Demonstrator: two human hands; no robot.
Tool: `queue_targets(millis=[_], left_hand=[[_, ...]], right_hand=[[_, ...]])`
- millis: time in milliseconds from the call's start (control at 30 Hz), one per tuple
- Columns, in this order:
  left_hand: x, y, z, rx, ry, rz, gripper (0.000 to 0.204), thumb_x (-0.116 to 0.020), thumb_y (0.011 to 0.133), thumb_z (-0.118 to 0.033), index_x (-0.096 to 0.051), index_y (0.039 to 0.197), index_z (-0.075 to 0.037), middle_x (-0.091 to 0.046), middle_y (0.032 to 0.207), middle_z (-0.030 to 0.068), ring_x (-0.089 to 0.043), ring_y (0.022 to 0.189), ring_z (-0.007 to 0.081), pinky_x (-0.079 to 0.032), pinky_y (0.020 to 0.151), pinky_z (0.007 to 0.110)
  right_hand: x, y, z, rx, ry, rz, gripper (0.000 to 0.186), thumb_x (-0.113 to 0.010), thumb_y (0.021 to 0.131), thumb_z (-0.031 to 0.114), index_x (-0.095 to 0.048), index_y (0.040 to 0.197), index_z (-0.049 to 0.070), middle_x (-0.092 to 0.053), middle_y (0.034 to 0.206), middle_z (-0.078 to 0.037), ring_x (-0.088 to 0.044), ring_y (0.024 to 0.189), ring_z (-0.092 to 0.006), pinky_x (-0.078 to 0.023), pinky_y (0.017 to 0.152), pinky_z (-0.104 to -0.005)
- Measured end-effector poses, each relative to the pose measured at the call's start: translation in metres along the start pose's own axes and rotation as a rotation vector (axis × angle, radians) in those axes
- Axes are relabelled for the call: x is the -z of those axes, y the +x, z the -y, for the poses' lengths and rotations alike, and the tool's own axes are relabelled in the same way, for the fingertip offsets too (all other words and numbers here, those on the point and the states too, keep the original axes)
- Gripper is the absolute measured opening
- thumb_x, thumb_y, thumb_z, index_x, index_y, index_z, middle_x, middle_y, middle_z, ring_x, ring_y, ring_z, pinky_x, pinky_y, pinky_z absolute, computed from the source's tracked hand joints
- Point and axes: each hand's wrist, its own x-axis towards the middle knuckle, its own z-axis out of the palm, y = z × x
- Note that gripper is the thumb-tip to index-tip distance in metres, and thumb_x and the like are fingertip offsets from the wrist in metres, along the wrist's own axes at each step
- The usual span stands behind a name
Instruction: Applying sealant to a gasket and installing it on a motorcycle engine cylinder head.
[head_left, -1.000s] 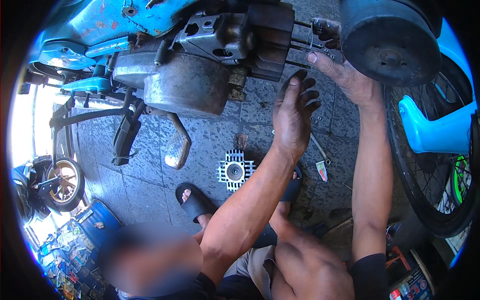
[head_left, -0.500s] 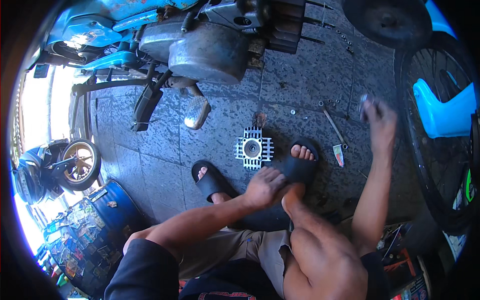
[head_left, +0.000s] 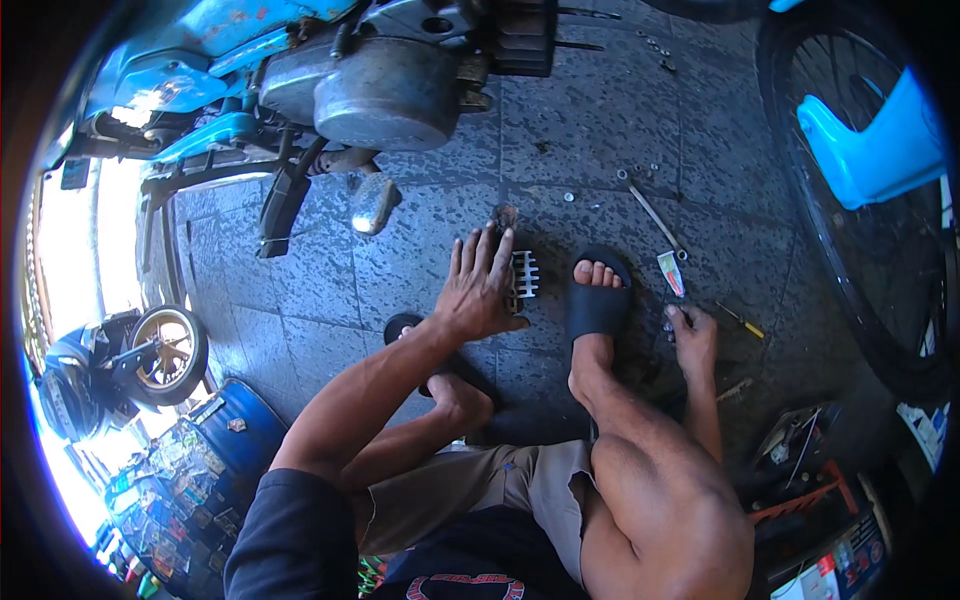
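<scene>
My left hand (head_left: pixel 480 292) is spread over a silver finned cylinder head (head_left: pixel 527 275) on the floor. It covers most of that part, leaving the right-hand fins in sight; whether the fingers touch it, I cannot tell. To the right of my sandalled foot, my right hand (head_left: pixel 694 335) is low near the floor, fingers drawn together around something small that I cannot make out. Just ahead of it lies a small white and red tube (head_left: pixel 671 274), with a wrench (head_left: pixel 655 220) beyond. A screwdriver with a yellow handle (head_left: pixel 752 328) lies to its right.
A motorcycle engine (head_left: pixel 385 105) with a kickstand hangs over the far left floor. Several nuts (head_left: pixel 569 197) are scattered ahead. At the right stands a spoked wheel (head_left: pixel 800 200) beside a light blue fender (head_left: pixel 870 150). A blue drum (head_left: pixel 250 425) and another motorcycle's wheel (head_left: pixel 165 352) are at left.
My left hand has moved from beside my ankle forward and left over the cylinder head, its fingers spreading. My right hand has come back toward me, from beyond the wrench to near the tube.
</scene>
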Motion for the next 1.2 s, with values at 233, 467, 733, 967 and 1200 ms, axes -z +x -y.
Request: queue_targets(millis=[233,467,733,967,1200], left_hand=[[0.028,0.030,0.004,0.106,-0.979,0.252,0.121,-0.090,0.064,-0.039,-0.025,0.159,-0.003,-0.041,0.150,0.0295,-0.043,0.138,0.0437,-0.039,0.116,0.050],[0.045,0.027,-0.016,0.052,-2.003,0.366,0.094,-0.082,0.066,-0.054,-0.056,0.140,-0.002,-0.066,0.127,0.0224,-0.072,0.102,0.0392,-0.065,0.080,0.048],[0.056,0.057,-0.066,-0.119,-2.172,0.147,0.117,-0.065,0.074,-0.082,-0.034,0.160,-0.010,-0.041,0.158,0.0269,-0.045,0.141,0.0499,-0.039,0.116,0.066],[0.071,0.070,-0.073,-0.042,-2.280,0.362,0.115,-0.060,0.076,-0.087,-0.037,0.160,-0.012,-0.042,0.158,0.0270,-0.045,0.142,0.0497,-0.037,0.118,0.064],[0.090,0.070,-0.086,0.157,-2.104,0.293,0.093,-0.059,0.086,-0.081,-0.053,0.145,-0.008,-0.064,0.132,0.0174,-0.065,0.120,0.0332,-0.053,0.105,0.053]], right_hand=[[0.000,0.007,0.024,0.016,0.060,-0.047,0.033,-0.069,0.100,0.028,-0.072,0.091,-0.004,-0.065,0.067,-0.003,-0.057,0.059,-0.0089,-0.044,0.055,-0.0296],[-0.005,0.007,0.051,0.016,0.192,-0.076,0.038,-0.067,0.102,0.034,-0.070,0.089,-0.002,-0.060,0.064,0.000,-0.054,0.057,-0.0084,-0.043,0.054,-0.0297],[0.006,0.007,0.093,0.260,0.366,-0.059,0.041,-0.068,0.100,0.040,-0.066,0.097,0.000,-0.061,0.077,-0.002,-0.058,0.071,-0.0114,-0.048,0.066,-0.0304],[0.016,-0.005,0.153,0.821,0.141,0.194,0.116,-0.087,0.071,0.065,-0.037,0.153,0.000,-0.043,0.151,-0.025,-0.043,0.142,-0.0383,-0.036,0.117,-0.0491],[-0.017,-0.004,0.204,0.812,0.048,0.262,0.143,-0.089,0.063,0.070,-0.017,0.162,-0.002,-0.033,0.160,-0.030,-0.033,0.150,-0.0454,-0.028,0.124,-0.0521]])
